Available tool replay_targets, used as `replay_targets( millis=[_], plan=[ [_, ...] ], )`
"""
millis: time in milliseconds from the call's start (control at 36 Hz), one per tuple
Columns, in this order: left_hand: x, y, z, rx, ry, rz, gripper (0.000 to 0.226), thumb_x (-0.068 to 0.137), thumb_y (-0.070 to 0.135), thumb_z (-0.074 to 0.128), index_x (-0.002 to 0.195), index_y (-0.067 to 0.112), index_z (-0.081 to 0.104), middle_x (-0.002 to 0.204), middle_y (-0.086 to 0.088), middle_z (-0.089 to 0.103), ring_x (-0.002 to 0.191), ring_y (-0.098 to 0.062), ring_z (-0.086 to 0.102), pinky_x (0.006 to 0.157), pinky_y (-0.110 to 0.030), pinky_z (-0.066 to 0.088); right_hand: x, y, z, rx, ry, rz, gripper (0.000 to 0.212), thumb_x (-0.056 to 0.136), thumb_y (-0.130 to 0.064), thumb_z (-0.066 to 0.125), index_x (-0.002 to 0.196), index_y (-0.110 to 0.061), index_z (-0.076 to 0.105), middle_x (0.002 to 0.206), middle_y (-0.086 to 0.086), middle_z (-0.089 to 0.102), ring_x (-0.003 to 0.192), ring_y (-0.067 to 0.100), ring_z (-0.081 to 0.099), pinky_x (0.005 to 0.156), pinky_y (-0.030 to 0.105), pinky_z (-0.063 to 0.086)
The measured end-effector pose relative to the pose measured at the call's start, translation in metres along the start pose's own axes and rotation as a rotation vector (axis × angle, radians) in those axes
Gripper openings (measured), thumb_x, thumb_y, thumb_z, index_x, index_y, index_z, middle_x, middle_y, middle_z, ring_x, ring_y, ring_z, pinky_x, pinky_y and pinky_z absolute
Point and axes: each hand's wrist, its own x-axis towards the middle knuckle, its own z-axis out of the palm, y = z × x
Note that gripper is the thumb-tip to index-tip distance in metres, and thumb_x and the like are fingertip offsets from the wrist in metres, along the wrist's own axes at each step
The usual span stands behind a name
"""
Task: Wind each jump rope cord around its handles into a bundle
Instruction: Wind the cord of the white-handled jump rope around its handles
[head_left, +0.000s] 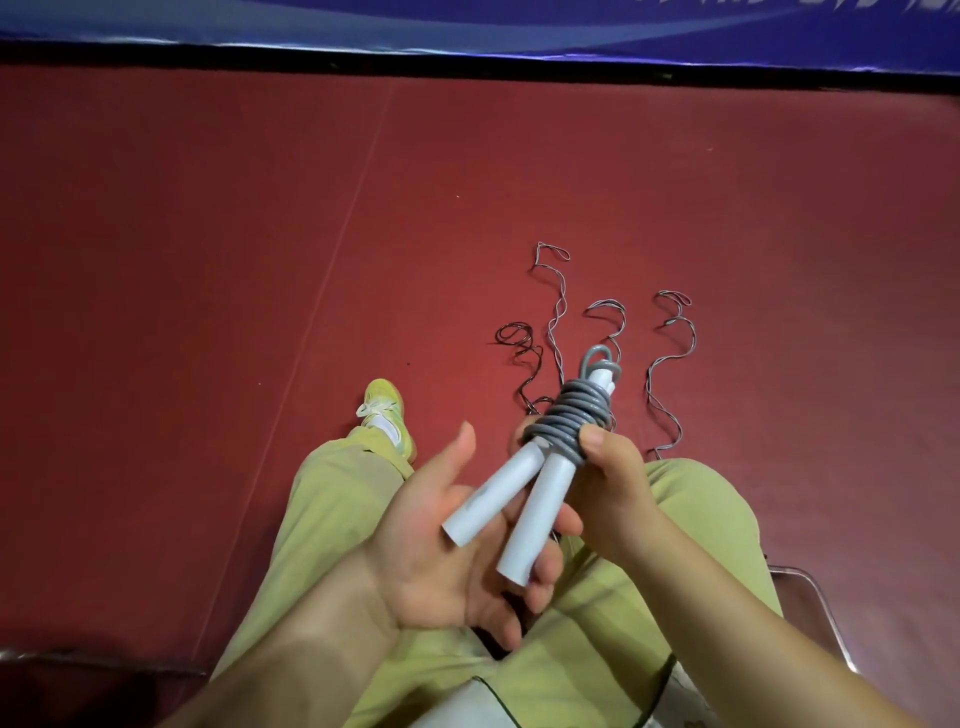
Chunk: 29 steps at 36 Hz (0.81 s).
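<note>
Gray cord (569, 415) wound round two white handles (511, 499), pinched by right hand (610, 488) above lap; left hand (447, 545) spread beneath. Winding apparently complete; next: tucking end. Loose ropes (670, 364) on floor (208, 260).

Red floor (208, 260) — thin kinked cords (670, 358) lie on it.

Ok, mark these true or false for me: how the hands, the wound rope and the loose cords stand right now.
1. The right hand grips the grey cord wound around the two white handles. True.
2. The left hand is clenched in a fist. False: it lies open, palm up, under the handles.
3. Every rope is already bundled. False: thin cords lie loose on the red floor.
4. The handles' free ends point toward the person. True.
</note>
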Motion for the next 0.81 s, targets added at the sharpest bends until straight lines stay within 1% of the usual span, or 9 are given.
replay_targets(
  millis=[56, 139, 167, 278, 333, 417, 528, 639, 806],
  plan=[
    [0.002, -0.004, 0.0, -0.046, -0.057, 0.019, 0.081, 0.079, 0.078, 0.041, 0.112, 0.007, 0.063, 0.082, -0.006, 0.062, 0.072, -0.021, 0.062, 0.058, -0.028, 0.053, 0.0, -0.002, 0.0, -0.01, 0.028, 0.022, 0.089, 0.027, -0.066, 0.083, 0.083, -0.002, 0.057, 0.045, -0.004, 0.056, 0.036, 0.002, 0.052, 0.041, 0.014, 0.042],
    [0.002, 0.0, -0.007, -0.139, -0.11, 0.009, 0.076, 0.081, 0.075, 0.035, 0.107, 0.009, 0.062, 0.076, -0.003, 0.06, 0.065, -0.017, 0.058, 0.053, -0.021, 0.046, 0.0, -0.006, -0.003, -0.167, 0.001, 0.049, 0.053, 0.056, -0.069, 0.071, 0.075, -0.02, 0.067, 0.056, -0.009, 0.061, 0.053, 0.0, 0.056, 0.06, 0.02, 0.043],
    [0.001, 0.002, -0.01, -0.169, -0.103, 0.005, 0.075, 0.08, 0.074, 0.035, 0.105, 0.008, 0.062, 0.075, -0.003, 0.06, 0.063, -0.017, 0.057, 0.052, -0.021, 0.045, 0.0, -0.006, -0.005, -0.242, -0.014, 0.064, 0.051, 0.061, -0.072, 0.066, 0.075, -0.023, 0.068, 0.061, -0.012, 0.062, 0.058, 0.0, 0.055, 0.062, 0.02, 0.043],
    [-0.005, 0.011, -0.005, -0.097, 0.131, 0.0, 0.072, 0.078, 0.076, 0.035, 0.084, 0.012, 0.067, 0.062, -0.001, 0.054, 0.048, -0.014, 0.048, 0.044, -0.019, 0.037, 0.001, -0.009, -0.012, -0.557, 0.027, 0.102, 0.062, 0.077, -0.069, 0.041, 0.084, -0.014, 0.067, 0.077, -0.013, 0.061, 0.075, 0.004, 0.053, 0.07, 0.022, 0.044],
    [-0.006, 0.014, 0.0, -0.021, 0.32, 0.023, 0.075, 0.075, 0.077, 0.031, 0.073, 0.012, 0.066, 0.058, -0.002, 0.049, 0.043, -0.015, 0.042, 0.041, -0.018, 0.033, 0.002, -0.011, -0.012, -0.647, 0.039, 0.109, 0.056, 0.087, -0.063, 0.035, 0.075, -0.019, 0.067, 0.069, -0.013, 0.056, 0.068, 0.004, 0.048, 0.064, 0.02, 0.04],
    [-0.006, 0.016, 0.002, 0.085, 0.449, 0.045, 0.079, 0.078, 0.078, 0.022, 0.074, 0.012, 0.065, 0.061, -0.005, 0.048, 0.046, -0.016, 0.039, 0.044, -0.02, 0.03, 0.0, -0.011, -0.012, -0.733, 0.06, 0.094, 0.056, 0.094, -0.06, 0.03, 0.064, -0.019, 0.053, 0.058, -0.006, 0.043, 0.054, 0.008, 0.037, 0.052, 0.018, 0.033],
    [-0.006, 0.016, -0.003, 0.238, 0.518, 0.061, 0.079, 0.079, 0.076, 0.018, 0.081, 0.01, 0.062, 0.064, -0.007, 0.049, 0.049, -0.018, 0.039, 0.048, -0.024, 0.029, 0.001, -0.005, -0.011, -0.74, 0.13, 0.083, 0.052, 0.086, -0.054, 0.032, 0.057, -0.013, 0.046, 0.047, -0.002, 0.041, 0.042, 0.01, 0.034, 0.044, 0.017, 0.032],
    [-0.003, 0.017, -0.003, 0.316, 0.559, 0.099, 0.074, 0.085, 0.068, 0.018, 0.085, 0.007, 0.059, 0.063, -0.008, 0.048, 0.05, -0.018, 0.039, 0.05, -0.026, 0.029, 0.004, 0.005, -0.013, -0.706, 0.197, 0.059, 0.064, 0.088, -0.065, 0.037, 0.06, -0.008, 0.044, 0.042, -0.008, 0.034, 0.04, 0.011, 0.027, 0.044, 0.025, 0.025],
    [0.0, 0.018, -0.002, 0.387, 0.632, 0.14, 0.062, 0.094, 0.054, 0.022, 0.089, 0.005, 0.058, 0.06, -0.007, 0.051, 0.049, -0.019, 0.041, 0.055, -0.03, 0.03, 0.008, 0.008, -0.013, -0.74, 0.281, 0.018, 0.057, 0.089, -0.062, 0.037, 0.054, -0.018, 0.039, 0.043, -0.009, 0.032, 0.042, 0.011, 0.026, 0.046, 0.027, 0.024]
  ],
)
